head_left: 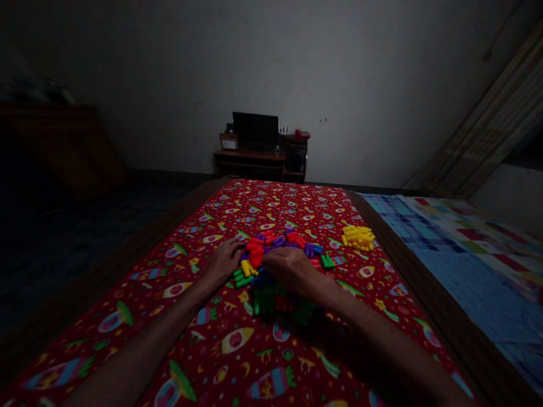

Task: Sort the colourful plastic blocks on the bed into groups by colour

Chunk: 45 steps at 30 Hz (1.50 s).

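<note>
A mixed pile of small plastic toy building pieces, among them red pieces (256,255), purple pieces (309,250) and green pieces (263,302), lies on a red patterned cloth (237,342). At the pile's left edge rests my left hand (224,259), its fingers spread and bent beside the red and yellow pieces (246,268). Over the middle of the pile, my right hand (288,265) points down with its fingers pressed together. What they grip is hidden behind the hand, and blue pieces show just below it. The picture is dim.
A separate heap of yellow pieces (358,238) sits on the cloth to the right. Beyond the cloth stands a low desk (250,154) with a dark monitor (255,131). Blue checked bedding (441,271) spreads along the right, and a wooden cabinet (63,147) stands at the left.
</note>
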Tool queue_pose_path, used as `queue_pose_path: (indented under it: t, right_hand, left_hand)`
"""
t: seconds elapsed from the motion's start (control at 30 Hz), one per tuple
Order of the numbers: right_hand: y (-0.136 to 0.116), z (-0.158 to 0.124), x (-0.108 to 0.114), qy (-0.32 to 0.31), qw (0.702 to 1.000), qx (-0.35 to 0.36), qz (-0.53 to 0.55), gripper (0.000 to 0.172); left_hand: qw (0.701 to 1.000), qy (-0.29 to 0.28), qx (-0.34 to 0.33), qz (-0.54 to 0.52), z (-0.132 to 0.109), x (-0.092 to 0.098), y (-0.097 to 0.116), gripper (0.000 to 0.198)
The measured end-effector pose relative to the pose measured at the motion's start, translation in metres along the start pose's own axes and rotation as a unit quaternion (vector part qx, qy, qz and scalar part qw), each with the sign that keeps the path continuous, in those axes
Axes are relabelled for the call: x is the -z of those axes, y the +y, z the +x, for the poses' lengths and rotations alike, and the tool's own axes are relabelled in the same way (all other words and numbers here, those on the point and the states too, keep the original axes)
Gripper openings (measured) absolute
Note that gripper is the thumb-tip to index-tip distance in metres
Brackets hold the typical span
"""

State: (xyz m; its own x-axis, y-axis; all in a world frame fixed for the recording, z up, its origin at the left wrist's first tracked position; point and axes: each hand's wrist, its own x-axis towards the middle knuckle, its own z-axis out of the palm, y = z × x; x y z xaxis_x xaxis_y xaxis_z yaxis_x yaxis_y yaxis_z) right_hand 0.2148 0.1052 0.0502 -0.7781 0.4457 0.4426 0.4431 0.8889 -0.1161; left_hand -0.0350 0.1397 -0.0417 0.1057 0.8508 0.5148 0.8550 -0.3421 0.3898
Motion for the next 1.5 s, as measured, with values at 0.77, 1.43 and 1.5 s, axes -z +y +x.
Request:
queue_pose_path:
  t: [0.77, 1.43, 1.5]
  right_hand:
    - [0.026, 0.028, 0.030, 0.149, 0.984, -0.049, 0.085, 0.030]
    - [0.205, -0.129, 0.063, 0.168, 0.858, -0.482, -0.050, 0.038]
    - [0.204, -0.129, 0.061, 0.155, 0.860, -0.486, -0.035, 0.039]
  left_hand:
    - [1.000, -0.011, 0.001, 0.001, 0.001, 0.003, -0.001, 0.036]
    - [0.999, -0.032, 0.013, 0.006, 0.003, 0.006, -0.004, 0.036]
    - [0.999, -0.030, 0.012, 0.004, 0.003, 0.006, -0.004, 0.035]
